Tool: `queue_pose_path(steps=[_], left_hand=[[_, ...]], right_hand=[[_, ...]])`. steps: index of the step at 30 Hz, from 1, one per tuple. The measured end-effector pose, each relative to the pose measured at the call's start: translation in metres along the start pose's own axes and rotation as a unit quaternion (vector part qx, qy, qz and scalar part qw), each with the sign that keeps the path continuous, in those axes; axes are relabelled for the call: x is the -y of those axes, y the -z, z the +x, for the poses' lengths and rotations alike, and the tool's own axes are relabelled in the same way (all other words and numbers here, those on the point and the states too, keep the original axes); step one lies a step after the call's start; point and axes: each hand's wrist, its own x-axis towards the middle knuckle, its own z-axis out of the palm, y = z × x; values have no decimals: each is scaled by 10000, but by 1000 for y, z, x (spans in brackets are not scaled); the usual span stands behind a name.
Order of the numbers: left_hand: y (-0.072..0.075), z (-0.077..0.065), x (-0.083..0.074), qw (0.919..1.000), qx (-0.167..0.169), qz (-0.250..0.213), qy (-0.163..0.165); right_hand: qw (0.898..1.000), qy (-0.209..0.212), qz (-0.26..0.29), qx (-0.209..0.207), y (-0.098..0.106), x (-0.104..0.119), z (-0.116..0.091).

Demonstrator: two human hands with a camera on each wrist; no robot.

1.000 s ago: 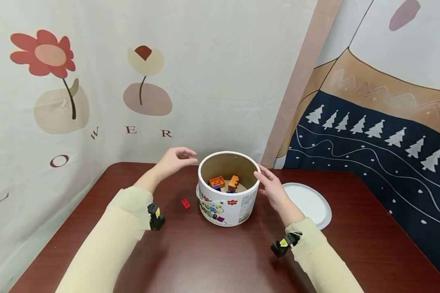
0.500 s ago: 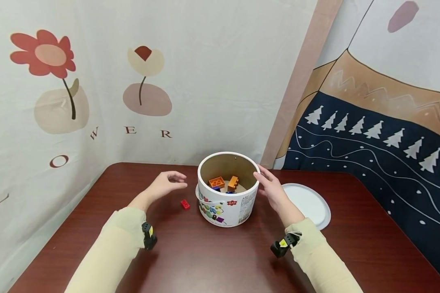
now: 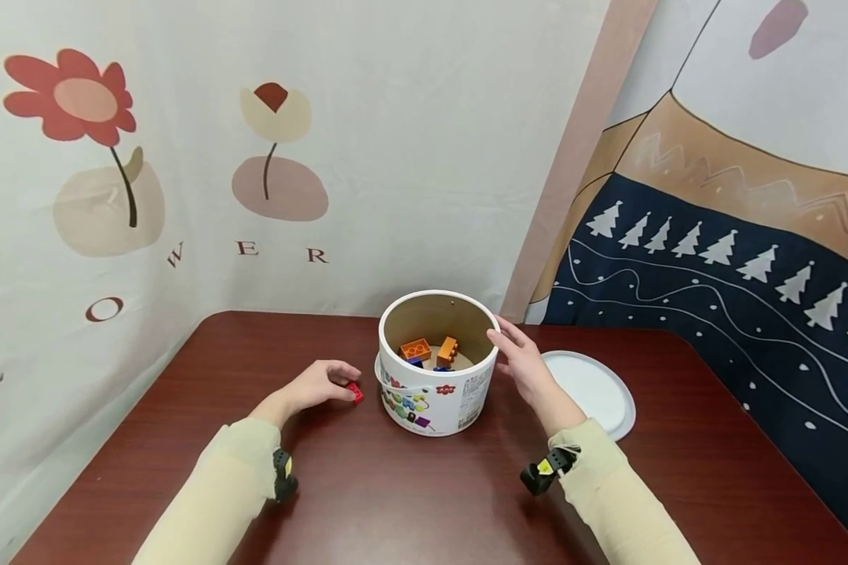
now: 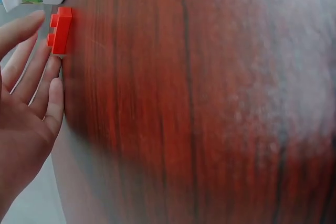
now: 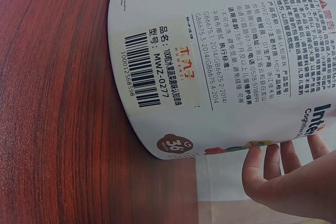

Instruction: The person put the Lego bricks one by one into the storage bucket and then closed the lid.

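Note:
A small red toy brick [image 3: 355, 391] lies on the table to the left of the white bucket [image 3: 438, 403]. My left hand [image 3: 318, 384] is down at the brick, with its thumb and fingers spread about it. The left wrist view has the red brick [image 4: 62, 30] in front of the fingers, a gap showing between it and the nearest fingertip. Against the bucket's right side rests my right hand [image 3: 526, 365], its thumb at the rim. Extended fingers [image 5: 273, 163] touch the printed wall in the right wrist view. Orange bricks [image 3: 415, 350] and blue pieces lie inside the bucket.
A round white lid [image 3: 593, 392] lies on the table to the right, partly behind the right forearm. The bucket's white handle [image 3: 389, 384] hangs down its left side. Printed cloth [image 3: 424, 157] hangs behind the table's back edge.
My left hand has come down and towards me from beside the bucket's rim to the red brick. The right hand has stayed at the bucket.

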Motion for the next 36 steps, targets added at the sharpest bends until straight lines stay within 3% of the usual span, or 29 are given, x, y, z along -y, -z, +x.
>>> queue_pose_path(steps=[5, 7, 8, 11, 14, 16, 21, 27, 36], left_hand=[[0, 2, 4, 9988, 234, 355, -259], [1, 2, 7, 9982, 279, 346, -395], [2, 4, 12, 9970, 313, 318, -638], [3, 3, 14, 9957, 378, 329, -777], [3, 2, 12, 9970, 353, 379, -568], [3, 0, 6, 9983, 270, 463, -222], [6, -3, 1, 9986, -14, 524, 83], [15, -4, -3, 9985, -275, 478, 53], [27, -4, -17, 9977, -400, 544, 7]], right_hand=[[10000, 11, 24, -4, 0, 0, 0], [10000, 10, 38, 0, 0, 1, 0], [10000, 5, 52, 1, 0, 1, 0], [10000, -8, 37, 13, 0, 0, 0], [10000, -25, 25, 15, -1, 0, -1], [10000, -23, 32, -1, -1, 0, -1], [10000, -2, 27, -7, 0, 1, -2], [10000, -37, 16, 27, 1, 1, -1], [10000, -38, 10, 56, 1, 0, -1]])
